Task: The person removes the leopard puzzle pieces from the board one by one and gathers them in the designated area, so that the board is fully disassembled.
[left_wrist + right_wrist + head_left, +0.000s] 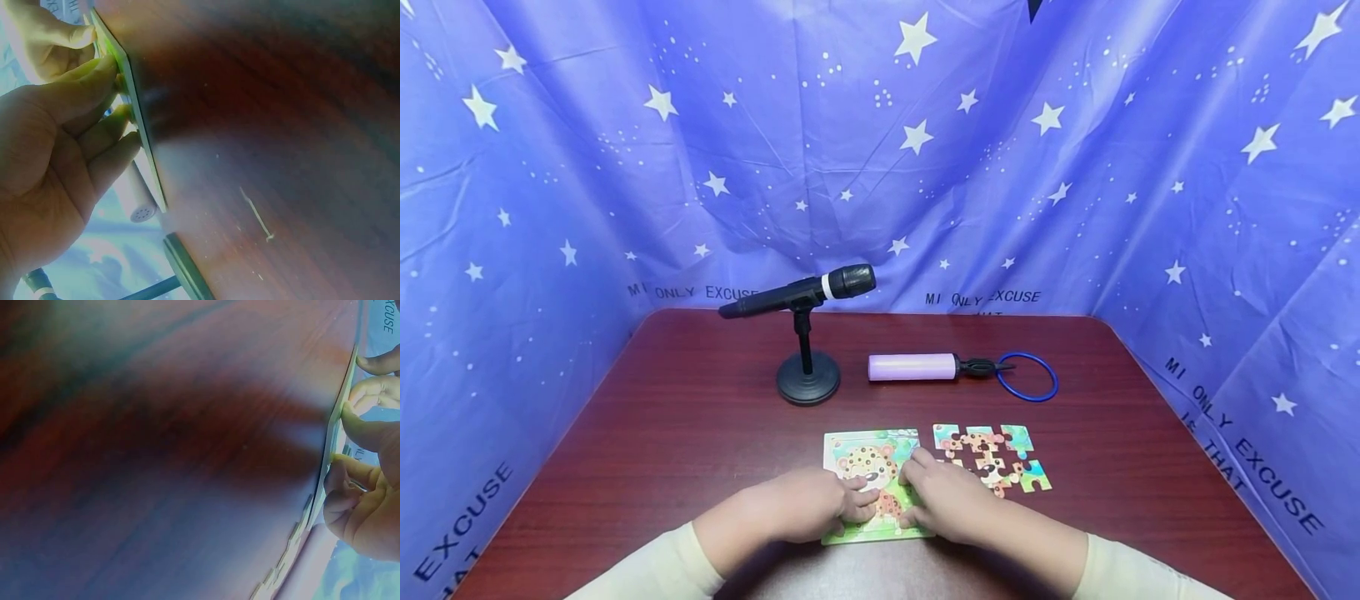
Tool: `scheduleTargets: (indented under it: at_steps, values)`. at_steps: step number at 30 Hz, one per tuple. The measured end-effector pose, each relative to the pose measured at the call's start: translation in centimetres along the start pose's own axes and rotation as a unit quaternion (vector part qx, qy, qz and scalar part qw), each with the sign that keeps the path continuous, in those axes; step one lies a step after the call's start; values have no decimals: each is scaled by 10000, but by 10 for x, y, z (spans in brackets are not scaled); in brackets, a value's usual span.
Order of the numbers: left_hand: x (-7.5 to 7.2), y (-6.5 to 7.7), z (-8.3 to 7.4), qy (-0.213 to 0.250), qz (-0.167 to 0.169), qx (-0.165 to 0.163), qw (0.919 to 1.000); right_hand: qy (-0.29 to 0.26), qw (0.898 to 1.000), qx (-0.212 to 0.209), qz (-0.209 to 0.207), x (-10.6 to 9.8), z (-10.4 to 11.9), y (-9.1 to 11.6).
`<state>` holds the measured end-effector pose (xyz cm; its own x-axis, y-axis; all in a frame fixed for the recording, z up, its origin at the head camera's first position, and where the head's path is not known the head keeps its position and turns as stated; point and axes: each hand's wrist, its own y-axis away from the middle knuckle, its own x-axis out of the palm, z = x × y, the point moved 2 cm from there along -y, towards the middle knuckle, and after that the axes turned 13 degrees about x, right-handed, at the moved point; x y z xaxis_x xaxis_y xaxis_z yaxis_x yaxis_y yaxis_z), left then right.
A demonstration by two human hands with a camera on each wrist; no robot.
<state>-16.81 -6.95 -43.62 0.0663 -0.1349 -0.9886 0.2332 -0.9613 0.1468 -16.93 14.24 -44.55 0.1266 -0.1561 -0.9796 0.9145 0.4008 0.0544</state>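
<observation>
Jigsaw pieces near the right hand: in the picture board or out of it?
Out. In the head view, the visible jigsaw pieces lie on the table, to the right of the picture board.

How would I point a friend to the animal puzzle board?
On the dark red table, look to the near side. Between and partly beneath the left hand and the right hand lies a rectangular puzzle board showing a spotted cartoon animal. Unlike the spaced-out puzzle pieces to its right, its visible picture has no gaps.
</observation>
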Motion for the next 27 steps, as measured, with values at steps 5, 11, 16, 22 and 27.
scheduleTargets:
  at_steps: [5, 11, 16, 22, 27]
  values:
    - [0, 0, 0, -74, -29, 23, 10000, -236, 9997, -13, -58, 0, -1, 1]
    - [-2, 0, -1, -30, -3, -16, 10000, -297, 9993, -149, -169, 1, -3, 3]
    - [-1, 0, -1, 209, -12, -121, 9997, -503, 9986, -168, -12, 0, -6, 5]
    - [-3, -1, -2, 311, 154, -205, 9992, -1256, 9918, -202, 147, -7, -13, 5]
    - [-3, -1, -1, 178, 186, -138, 9996, -1879, 9817, -56, 296, -17, -28, 9]
